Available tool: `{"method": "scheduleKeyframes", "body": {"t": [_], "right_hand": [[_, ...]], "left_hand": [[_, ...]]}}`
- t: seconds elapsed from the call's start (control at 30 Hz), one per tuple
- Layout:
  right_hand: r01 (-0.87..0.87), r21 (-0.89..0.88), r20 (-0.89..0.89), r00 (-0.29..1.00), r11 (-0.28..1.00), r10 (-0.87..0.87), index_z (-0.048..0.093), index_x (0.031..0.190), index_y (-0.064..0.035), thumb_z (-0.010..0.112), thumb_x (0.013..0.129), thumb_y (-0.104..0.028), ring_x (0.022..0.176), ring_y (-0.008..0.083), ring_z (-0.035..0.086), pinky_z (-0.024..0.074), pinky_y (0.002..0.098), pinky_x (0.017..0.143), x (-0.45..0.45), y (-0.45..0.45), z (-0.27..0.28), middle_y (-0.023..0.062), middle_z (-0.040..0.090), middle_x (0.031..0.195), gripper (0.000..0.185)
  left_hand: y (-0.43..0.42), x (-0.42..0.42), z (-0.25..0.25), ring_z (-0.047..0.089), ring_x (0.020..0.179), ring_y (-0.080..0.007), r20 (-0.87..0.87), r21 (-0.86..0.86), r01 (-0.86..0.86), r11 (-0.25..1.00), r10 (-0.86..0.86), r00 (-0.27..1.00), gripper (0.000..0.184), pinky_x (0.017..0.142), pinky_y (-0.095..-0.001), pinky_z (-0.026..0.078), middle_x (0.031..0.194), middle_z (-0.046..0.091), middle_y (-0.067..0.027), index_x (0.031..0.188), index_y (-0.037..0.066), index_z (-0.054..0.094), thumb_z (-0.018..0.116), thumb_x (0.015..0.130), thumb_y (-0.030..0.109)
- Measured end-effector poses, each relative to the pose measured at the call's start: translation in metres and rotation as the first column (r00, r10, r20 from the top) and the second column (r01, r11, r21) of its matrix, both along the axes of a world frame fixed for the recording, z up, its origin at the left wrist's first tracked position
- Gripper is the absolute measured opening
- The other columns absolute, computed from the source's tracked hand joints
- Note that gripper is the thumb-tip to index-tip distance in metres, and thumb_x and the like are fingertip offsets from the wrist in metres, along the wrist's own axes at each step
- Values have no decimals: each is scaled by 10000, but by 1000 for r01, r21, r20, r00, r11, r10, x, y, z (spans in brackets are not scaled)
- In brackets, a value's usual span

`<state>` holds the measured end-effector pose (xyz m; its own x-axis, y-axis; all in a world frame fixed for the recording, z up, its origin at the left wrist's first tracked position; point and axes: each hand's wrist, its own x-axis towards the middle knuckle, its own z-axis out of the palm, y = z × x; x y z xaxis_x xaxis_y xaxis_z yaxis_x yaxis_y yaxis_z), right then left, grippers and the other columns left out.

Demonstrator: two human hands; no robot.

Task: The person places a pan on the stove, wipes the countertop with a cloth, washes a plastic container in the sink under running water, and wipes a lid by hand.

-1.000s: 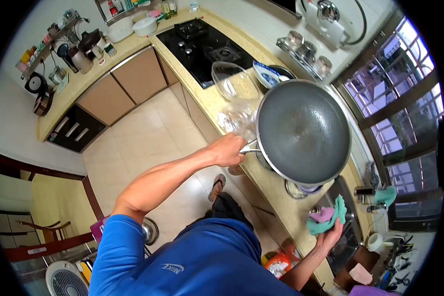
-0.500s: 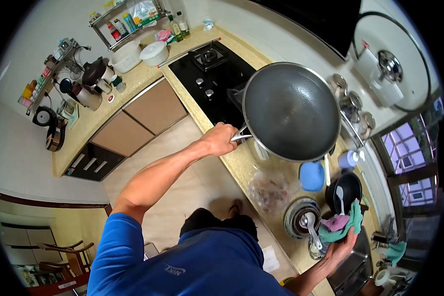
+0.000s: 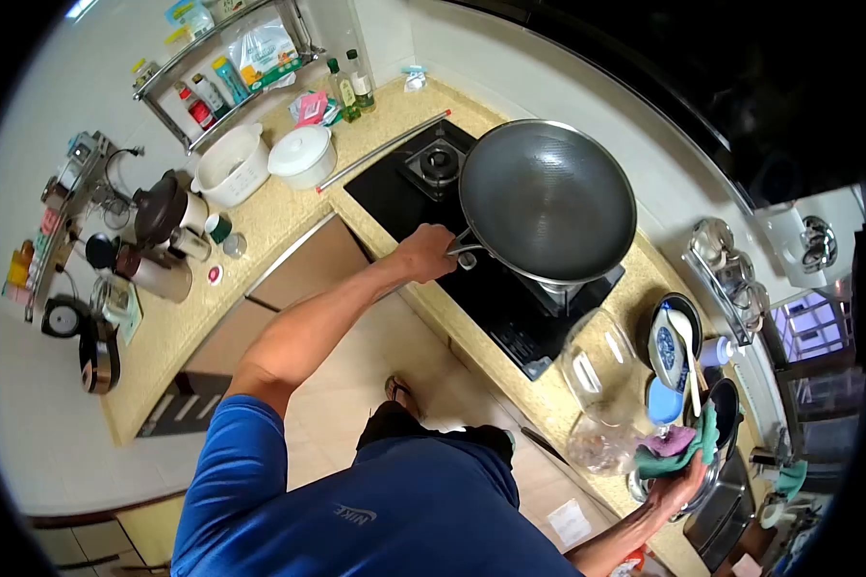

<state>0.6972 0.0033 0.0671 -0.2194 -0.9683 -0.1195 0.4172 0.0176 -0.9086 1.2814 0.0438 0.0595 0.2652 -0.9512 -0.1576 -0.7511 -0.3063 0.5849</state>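
My left hand [image 3: 427, 253] is closed around the handle of a dark wok [image 3: 548, 204] with a honeycomb-textured inside. The wok is over the right-hand burner of the black gas hob [image 3: 510, 322]; whether it rests fully on the burner I cannot tell. At the lower right, my right hand [image 3: 681, 484] grips a green cloth [image 3: 691, 452] bunched with a purple cloth [image 3: 668, 440]. Bowls lie partly hidden under that hand. Close by are a blue dish [image 3: 664, 400], a dark pan [image 3: 725, 409] and a clear plastic bag [image 3: 601, 442].
A patterned plate and a white spoon [image 3: 681, 329] lie in a black pan beside the hob. The sink [image 3: 726, 524] is at the lower right. A white lidded pot [image 3: 302, 157], a white basin [image 3: 233, 165] and oil bottles [image 3: 343, 91] stand on the far counter.
The wok has gone from being held up over the counter to over the right burner. My view has shifted. My right hand still holds the cloths.
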Motion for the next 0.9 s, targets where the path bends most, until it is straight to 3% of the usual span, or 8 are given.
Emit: {"method": "scheduleKeyframes", "body": {"t": [0.1, 0.13, 0.27, 0.5, 0.63, 0.67, 0.77, 0.9], "right_hand": [[1, -12, -23, 1000, 1000, -2, 528, 1309, -14, 588, 952, -166, 1085, 230, 586, 443, 388, 968, 64, 27, 6, 118, 615, 1218, 393], [21, -2, -51, 998, 1000, -21, 537, 1300, -15, 587, 952, -164, 1074, 225, 590, 448, 388, 958, 79, 33, 5, 113, 616, 1218, 381], [-5, -9, -110, 994, 1000, 4, 563, 1262, -23, 589, 951, -156, 1004, 187, 613, 483, 351, 896, 150, 44, 11, 79, 644, 1149, 339], [-6, 7, -27, 1000, 1000, 6, 540, 1289, 6, 544, 970, -117, 1022, 198, 619, 488, 347, 924, 271, 16, -5, 113, 640, 1154, 341], [-78, 114, 44, 996, 990, 73, 555, 1280, 24, 567, 952, -97, 1053, 201, 618, 472, 342, 953, 336, -21, -27, 118, 636, 1196, 349], [-84, 108, 73, 994, 991, 76, 557, 1282, 21, 569, 950, -92, 1050, 196, 618, 471, 335, 950, 355, -28, -31, 115, 635, 1199, 350], [-133, 126, 109, 987, 983, 120, 591, 1249, 4, 590, 938, -77, 1027, 172, 624, 472, 305, 933, 410, -54, -32, 93, 657, 1160, 321], [-164, 141, 104, 983, 976, 151, 622, 1191, -6, 587, 938, -60, 1007, 162, 631, 476, 297, 923, 448, -78, -36, 81, 670, 1129, 260]], "left_hand": [[-4, 76, -8, 636, 512, -285, -55, 63, 18, 998, -14, 998, 174, 474, -390, 505, 601, 609, -181, 792, -35, 637, 603, 782, 135], [-4, 97, -10, 615, 447, -263, -63, -4, 37, 999, -38, 997, 178, 416, -369, 494, 572, 596, -163, 785, -36, 635, 605, 790, 139], [-18, 167, -23, 655, 520, -290, -67, 53, -77, 996, 81, 994, 188, 540, -401, 542, 580, 619, -172, 747, -26, 653, 621, 786, 155], [-45, 262, -47, 651, 509, -294, -4, 144, -56, 988, 57, 998, 212, 537, -414, 537, 558, 609, -171, 718, -31, 624, 620, 787, 169], [-60, 299, -49, 610, 437, -271, -157, 196, -61, 979, 93, 983, 184, 496, -409, 515, 515, 572, -151, 724, -24, 600, 610, 785, 149], [-63, 300, -45, 588, 414, -255, -47, 152, -64, 986, 71, 996, 172, 482, -399, 505, 503, 560, -132, 722, -9, 600, 605, 787, 150], [-77, 339, -62, 582, 417, -257, -123, 187, 37, 982, -14, 992, 170, 469, -396, 490, 507, 554, -128, 740, -6, 607, 599, 793, 155], [-91, 379, -80, 602, 464, -273, -76, 167, 140, 976, -129, 989, 180, 510, -417, 472, 547, 560, -142, 807, -17, 616, 606, 798, 162]]}}
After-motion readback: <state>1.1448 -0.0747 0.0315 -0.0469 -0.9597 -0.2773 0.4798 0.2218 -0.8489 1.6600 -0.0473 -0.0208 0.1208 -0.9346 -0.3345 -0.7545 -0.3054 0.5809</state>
